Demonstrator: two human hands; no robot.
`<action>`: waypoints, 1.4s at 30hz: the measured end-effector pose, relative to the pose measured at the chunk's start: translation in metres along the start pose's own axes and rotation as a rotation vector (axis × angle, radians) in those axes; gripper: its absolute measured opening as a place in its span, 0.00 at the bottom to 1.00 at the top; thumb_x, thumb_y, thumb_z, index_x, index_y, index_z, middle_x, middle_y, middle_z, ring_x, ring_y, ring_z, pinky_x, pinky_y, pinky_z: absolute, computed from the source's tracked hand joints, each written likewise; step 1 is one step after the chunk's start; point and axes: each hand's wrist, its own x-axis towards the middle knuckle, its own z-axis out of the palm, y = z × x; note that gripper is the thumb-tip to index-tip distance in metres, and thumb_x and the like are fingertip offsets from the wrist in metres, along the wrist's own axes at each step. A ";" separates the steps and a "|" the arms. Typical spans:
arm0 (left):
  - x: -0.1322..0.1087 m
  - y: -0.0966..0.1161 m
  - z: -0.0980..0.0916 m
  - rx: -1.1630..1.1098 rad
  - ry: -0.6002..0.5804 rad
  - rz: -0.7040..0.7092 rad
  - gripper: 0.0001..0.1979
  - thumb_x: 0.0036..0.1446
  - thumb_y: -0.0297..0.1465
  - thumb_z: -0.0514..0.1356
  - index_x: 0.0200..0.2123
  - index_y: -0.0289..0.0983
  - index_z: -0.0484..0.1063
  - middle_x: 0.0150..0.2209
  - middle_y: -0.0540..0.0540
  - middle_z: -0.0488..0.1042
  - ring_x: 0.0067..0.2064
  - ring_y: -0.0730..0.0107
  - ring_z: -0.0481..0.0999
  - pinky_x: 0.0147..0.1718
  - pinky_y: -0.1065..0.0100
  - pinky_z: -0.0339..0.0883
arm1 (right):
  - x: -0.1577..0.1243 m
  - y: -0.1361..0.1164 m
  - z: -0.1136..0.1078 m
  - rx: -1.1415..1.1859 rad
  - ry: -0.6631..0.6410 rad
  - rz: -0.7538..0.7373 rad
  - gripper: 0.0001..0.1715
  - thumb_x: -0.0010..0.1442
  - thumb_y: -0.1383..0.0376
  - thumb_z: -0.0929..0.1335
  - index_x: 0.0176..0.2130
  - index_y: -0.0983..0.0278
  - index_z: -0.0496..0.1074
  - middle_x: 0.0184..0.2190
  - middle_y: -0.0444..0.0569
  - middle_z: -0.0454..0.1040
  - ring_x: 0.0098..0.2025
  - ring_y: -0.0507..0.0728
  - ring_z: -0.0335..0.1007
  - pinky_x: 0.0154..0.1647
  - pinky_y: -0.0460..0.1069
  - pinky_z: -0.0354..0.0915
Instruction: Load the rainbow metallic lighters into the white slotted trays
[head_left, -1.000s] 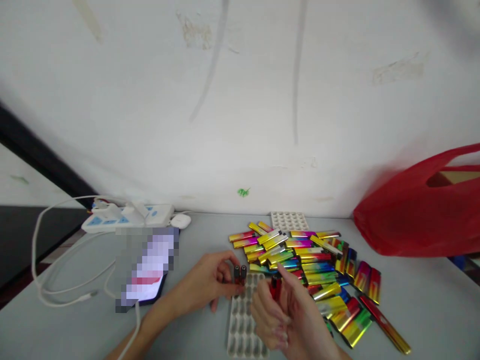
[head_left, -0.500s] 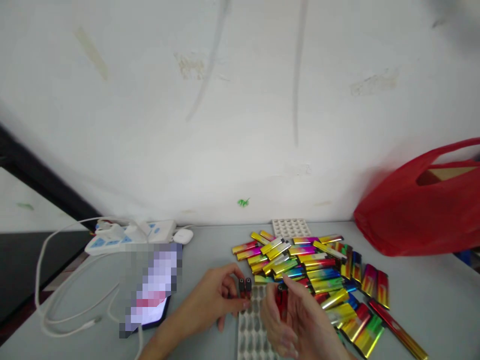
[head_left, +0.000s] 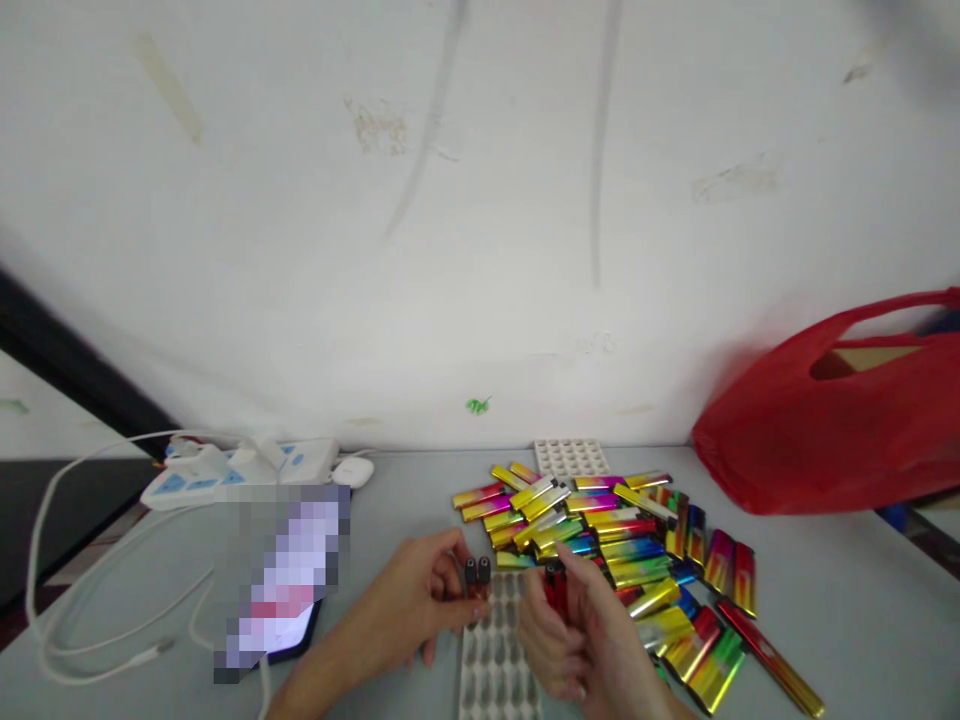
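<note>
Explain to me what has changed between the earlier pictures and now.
The power strip and red bag appear slightly lower and further left than at first, likely from head movement. Nothing was visibly taken hold of or let go. The left hand still holds two dark-topped lighters, the right hand at least one red lighter. The near tray and lighter pile look unchanged.

The left hand (head_left: 426, 592) is at the far left corner of the grey compartment tray (head_left: 499, 690), its index finger arched and its thumb reaching across to the tray's edge in a pinch, the other fingers curled in behind. The bare left forearm (head_left: 326, 660) slants in from the tray's near left. Over the tray's right side, the right hand (head_left: 574, 630) has its fingers folded into a grip and its thumb raised, pointing away from the body. The right forearm (head_left: 649, 695), also bare, enters from the tray's near right.
</note>
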 end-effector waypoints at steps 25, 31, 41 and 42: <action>0.003 -0.011 0.011 -0.112 -0.055 -0.031 0.21 0.56 0.43 0.73 0.41 0.40 0.67 0.31 0.55 0.78 0.16 0.75 0.75 0.12 0.76 0.65 | 0.008 0.008 -0.021 -0.061 0.087 0.011 0.43 0.58 0.32 0.74 0.17 0.57 0.57 0.10 0.30 0.45 0.11 0.44 0.33 0.09 0.43 0.35; 0.002 -0.010 0.011 -0.093 -0.055 -0.023 0.21 0.58 0.45 0.72 0.42 0.40 0.67 0.31 0.55 0.78 0.16 0.75 0.75 0.12 0.78 0.65 | 0.009 0.013 -0.020 -0.106 0.139 0.055 0.44 0.56 0.29 0.73 0.17 0.57 0.58 0.09 0.31 0.45 0.10 0.45 0.34 0.09 0.43 0.35; 0.002 -0.010 0.012 -0.111 -0.057 -0.031 0.23 0.56 0.45 0.74 0.40 0.40 0.66 0.32 0.54 0.78 0.16 0.76 0.74 0.11 0.78 0.64 | 0.002 0.008 -0.017 0.009 0.059 0.054 0.41 0.61 0.34 0.75 0.19 0.59 0.61 0.11 0.31 0.49 0.12 0.45 0.37 0.11 0.42 0.40; 0.002 -0.010 0.012 -0.112 -0.057 -0.033 0.23 0.56 0.45 0.74 0.41 0.40 0.66 0.32 0.54 0.78 0.16 0.76 0.74 0.11 0.77 0.64 | 0.002 0.009 -0.019 0.019 0.045 0.062 0.41 0.61 0.34 0.75 0.19 0.59 0.61 0.11 0.32 0.49 0.12 0.45 0.37 0.11 0.43 0.40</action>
